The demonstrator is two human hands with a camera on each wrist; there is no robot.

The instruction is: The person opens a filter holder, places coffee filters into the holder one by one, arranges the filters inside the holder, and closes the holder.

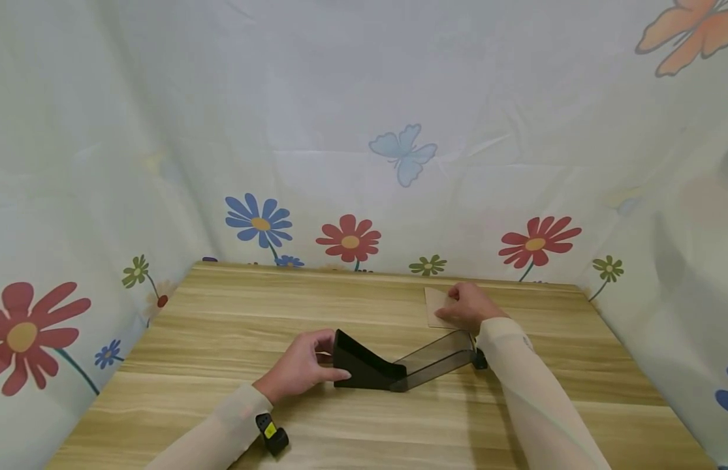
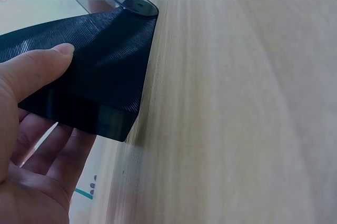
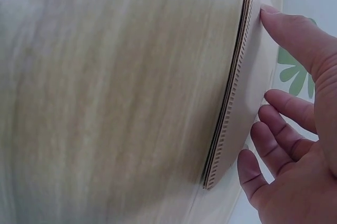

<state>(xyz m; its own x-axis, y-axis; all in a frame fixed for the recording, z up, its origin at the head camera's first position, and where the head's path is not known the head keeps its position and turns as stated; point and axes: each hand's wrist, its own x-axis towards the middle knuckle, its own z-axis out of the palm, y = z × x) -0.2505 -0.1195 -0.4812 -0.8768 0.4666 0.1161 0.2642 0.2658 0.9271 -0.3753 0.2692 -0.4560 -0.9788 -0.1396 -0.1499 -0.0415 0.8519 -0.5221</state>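
My left hand (image 1: 305,365) grips the black ridged box (image 1: 364,367) at its taller end, thumb on the near side and fingers behind. The box stands on the table with its clear smoky lid (image 1: 437,358) swung out to the right on a hinge. In the left wrist view, the thumb lies flat on the ridged side of the box (image 2: 105,61). Farther back, my right hand (image 1: 472,307) is at a thin stack of cardboard sheets (image 1: 435,308). The right wrist view shows its thumb tip on the top of the cardboard (image 3: 247,77), with the fingers spread loosely along the far edge.
The wood-grain table (image 1: 252,307) runs back to a white cloth backdrop (image 1: 316,98) with printed flowers and butterflies. More cloth hangs at both sides. A black strap device (image 1: 272,434) is on my left wrist, and another (image 1: 480,356) is at the right wrist, near the lid's end.
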